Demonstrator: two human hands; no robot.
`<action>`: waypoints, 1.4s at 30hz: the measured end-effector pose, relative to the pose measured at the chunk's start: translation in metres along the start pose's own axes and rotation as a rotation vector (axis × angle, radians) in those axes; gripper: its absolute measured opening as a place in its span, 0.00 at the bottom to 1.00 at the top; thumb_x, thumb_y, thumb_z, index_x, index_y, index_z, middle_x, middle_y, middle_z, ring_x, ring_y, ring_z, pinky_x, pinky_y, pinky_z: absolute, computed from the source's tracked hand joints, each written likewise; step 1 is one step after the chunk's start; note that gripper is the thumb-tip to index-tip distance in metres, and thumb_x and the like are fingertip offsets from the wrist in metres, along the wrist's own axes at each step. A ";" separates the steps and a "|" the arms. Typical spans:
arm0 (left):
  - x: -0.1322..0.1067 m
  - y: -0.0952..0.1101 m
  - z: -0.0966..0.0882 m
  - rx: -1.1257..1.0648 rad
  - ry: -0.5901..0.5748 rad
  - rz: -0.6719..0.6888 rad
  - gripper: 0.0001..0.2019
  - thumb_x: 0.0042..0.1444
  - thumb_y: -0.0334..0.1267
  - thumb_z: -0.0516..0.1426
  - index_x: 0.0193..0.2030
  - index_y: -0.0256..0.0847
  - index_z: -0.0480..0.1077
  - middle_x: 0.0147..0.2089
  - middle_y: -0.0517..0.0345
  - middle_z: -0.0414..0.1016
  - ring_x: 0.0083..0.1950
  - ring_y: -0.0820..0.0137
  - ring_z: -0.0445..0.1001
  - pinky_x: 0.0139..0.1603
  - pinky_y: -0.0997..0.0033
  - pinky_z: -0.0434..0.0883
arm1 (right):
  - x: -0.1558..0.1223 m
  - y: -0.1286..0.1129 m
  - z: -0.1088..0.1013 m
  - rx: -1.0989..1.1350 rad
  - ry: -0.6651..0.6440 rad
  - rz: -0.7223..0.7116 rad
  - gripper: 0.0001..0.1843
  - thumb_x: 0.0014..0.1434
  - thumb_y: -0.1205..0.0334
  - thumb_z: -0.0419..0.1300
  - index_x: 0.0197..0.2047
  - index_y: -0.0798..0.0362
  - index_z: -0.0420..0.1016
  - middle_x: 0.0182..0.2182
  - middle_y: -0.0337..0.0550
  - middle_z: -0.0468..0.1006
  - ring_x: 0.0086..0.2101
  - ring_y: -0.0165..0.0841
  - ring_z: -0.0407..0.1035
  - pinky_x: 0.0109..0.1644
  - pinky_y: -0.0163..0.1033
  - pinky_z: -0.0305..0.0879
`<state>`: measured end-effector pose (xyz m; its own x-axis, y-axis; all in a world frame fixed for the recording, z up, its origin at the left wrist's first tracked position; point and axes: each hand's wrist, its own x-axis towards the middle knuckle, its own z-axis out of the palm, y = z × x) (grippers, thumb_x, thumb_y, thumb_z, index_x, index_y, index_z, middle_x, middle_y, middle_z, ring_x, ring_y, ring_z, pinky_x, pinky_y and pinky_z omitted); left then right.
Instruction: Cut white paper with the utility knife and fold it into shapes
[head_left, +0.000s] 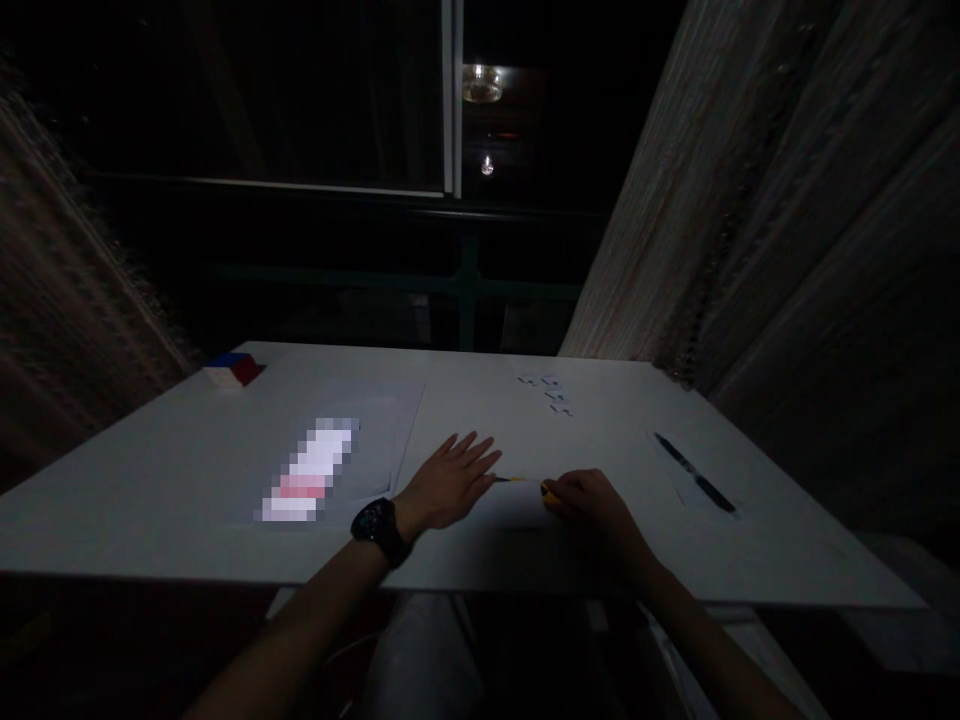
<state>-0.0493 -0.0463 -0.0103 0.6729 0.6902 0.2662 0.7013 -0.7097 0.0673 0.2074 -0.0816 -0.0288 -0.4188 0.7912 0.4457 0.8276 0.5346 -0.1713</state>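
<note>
My left hand lies flat on a sheet of paper on the white table, fingers stretched out and together; a dark watch sits on that wrist. My right hand is curled around a small yellow-handled tool, likely a cutter, whose thin tip points left toward my left fingertips. The room is dim and fine detail is hard to see.
A larger sheet with a blurred patch lies left of my hands. A red-white-blue block sits at the far left corner. Several small paper scraps lie farther back. A black pen rests on paper at the right. Curtains hang on both sides.
</note>
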 end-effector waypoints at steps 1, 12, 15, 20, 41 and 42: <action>0.000 0.000 0.000 -0.001 0.001 -0.002 0.23 0.63 0.47 0.37 0.63 0.47 0.51 0.66 0.57 0.50 0.66 0.64 0.44 0.64 0.55 0.44 | -0.002 0.000 0.000 -0.003 -0.003 0.001 0.13 0.57 0.61 0.54 0.45 0.50 0.73 0.35 0.48 0.74 0.37 0.36 0.65 0.40 0.41 0.61; -0.001 0.012 0.008 0.009 0.064 -0.154 0.22 0.62 0.46 0.38 0.62 0.50 0.54 0.65 0.60 0.52 0.66 0.59 0.44 0.63 0.51 0.47 | -0.023 0.002 0.006 0.019 0.012 -0.003 0.12 0.52 0.67 0.56 0.40 0.51 0.75 0.36 0.46 0.77 0.37 0.37 0.67 0.41 0.42 0.61; 0.000 0.013 0.006 0.021 0.072 -0.181 0.23 0.62 0.47 0.38 0.62 0.50 0.54 0.65 0.58 0.52 0.66 0.57 0.44 0.62 0.50 0.49 | -0.022 0.001 0.003 0.028 0.028 -0.023 0.12 0.53 0.69 0.54 0.40 0.51 0.75 0.37 0.46 0.77 0.38 0.38 0.67 0.42 0.42 0.61; 0.003 0.000 0.002 0.034 0.041 -0.100 0.23 0.62 0.48 0.38 0.62 0.51 0.53 0.65 0.59 0.52 0.66 0.62 0.44 0.63 0.51 0.46 | -0.015 -0.003 -0.005 0.066 0.031 -0.037 0.12 0.54 0.68 0.54 0.38 0.50 0.75 0.37 0.47 0.77 0.37 0.38 0.68 0.42 0.43 0.62; 0.005 -0.002 -0.001 0.014 -0.057 0.009 0.25 0.62 0.49 0.36 0.64 0.48 0.46 0.67 0.59 0.48 0.67 0.65 0.41 0.64 0.55 0.41 | -0.008 -0.003 0.013 0.052 -0.041 -0.189 0.10 0.53 0.65 0.55 0.39 0.50 0.75 0.33 0.44 0.76 0.33 0.33 0.65 0.38 0.38 0.57; 0.004 -0.002 -0.001 0.016 -0.058 0.005 0.25 0.62 0.49 0.36 0.64 0.48 0.46 0.67 0.59 0.47 0.67 0.65 0.41 0.64 0.55 0.40 | -0.006 -0.004 0.013 0.046 -0.019 -0.216 0.10 0.54 0.65 0.55 0.38 0.50 0.76 0.32 0.44 0.76 0.32 0.33 0.65 0.38 0.38 0.57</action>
<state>-0.0478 -0.0420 -0.0087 0.6889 0.6936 0.2104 0.7008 -0.7115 0.0509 0.2017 -0.0847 -0.0420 -0.5916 0.6620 0.4602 0.7001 0.7049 -0.1139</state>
